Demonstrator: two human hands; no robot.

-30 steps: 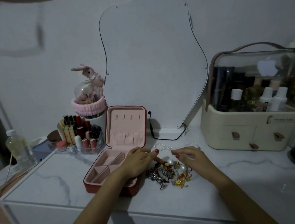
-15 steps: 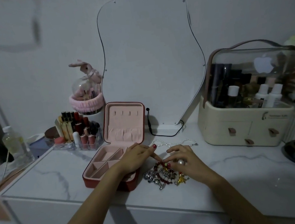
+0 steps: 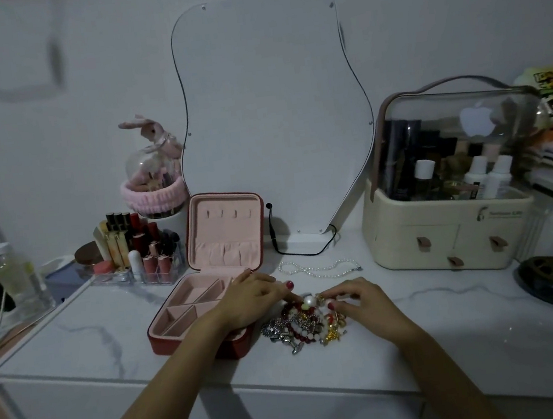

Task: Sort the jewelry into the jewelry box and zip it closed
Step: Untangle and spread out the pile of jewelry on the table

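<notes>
White marble-look top (image 3: pixel 76 335) against a pale wall, with a wavy mirror (image 3: pixel 267 107) leaning at the far middle, and that's the stage. Far right sits a cream organiser (image 3: pixel 444 242) under a clear dome, packed with bottles and dark tubes; far left a clear rack (image 3: pixel 135 256) holds lipsticks upright. The box (image 3: pixel 193 308) lies open left of centre, lid up, and its pink compartments look bare: nothing sorted yet, I'd say. Just right of it, touching its near corner or very nearly, is the pile (image 3: pixel 302 323), a tangle of red beads, silver and gold bits. Behind it, apart, a pearl strand (image 3: pixel 320 269) lies stretched out. Both hands are on the far edge of the pile now: left hand (image 3: pixel 251 301) over the box's right side, fingers curled forward to the heap, though what they've got I can't tell; right hand (image 3: pixel 361 299) curled in with fingertips pinching at something small by a big pearl (image 3: pixel 309 300). Best play here, to my eye: pin the heap with the left, lift one piece clear with the right, and go slowly, since chains snag and could drag the lot. Small pieces suit the small near slots; the strand wants the lid hooks.
</notes>
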